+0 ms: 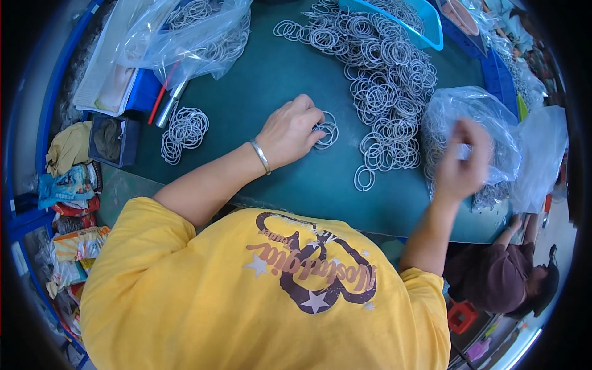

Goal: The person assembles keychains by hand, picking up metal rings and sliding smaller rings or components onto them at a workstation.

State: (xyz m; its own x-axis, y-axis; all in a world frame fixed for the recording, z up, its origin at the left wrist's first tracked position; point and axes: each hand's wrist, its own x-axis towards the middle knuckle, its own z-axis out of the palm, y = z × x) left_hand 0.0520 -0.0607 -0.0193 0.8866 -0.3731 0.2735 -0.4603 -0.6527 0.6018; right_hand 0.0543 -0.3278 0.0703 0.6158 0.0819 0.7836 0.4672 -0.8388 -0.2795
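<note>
My left hand (pixel 290 131) rests over the green table with its fingers curled and closed on a few metal rings (pixel 333 134), which stick out past the thumb and fingertips. Off to the right, my right hand (pixel 464 161) is raised above a clear plastic bag (pixel 481 102) of metal rings. It is smeared by motion, so I cannot make out its fingers or anything in them. Between the hands and farther back spreads a large heap of loose metal rings (pixel 394 80). A smaller pile of rings (pixel 185 131) lies left of my left hand.
A blue plastic basket (pixel 431 24) with rings stands at the far edge. At the far left are another clear bag of rings (pixel 216 46), a red pen (pixel 159 98), a silver marker-like stick (pixel 169 108) and a dark box (pixel 114 140). Another person (pixel 499 271) is at the right.
</note>
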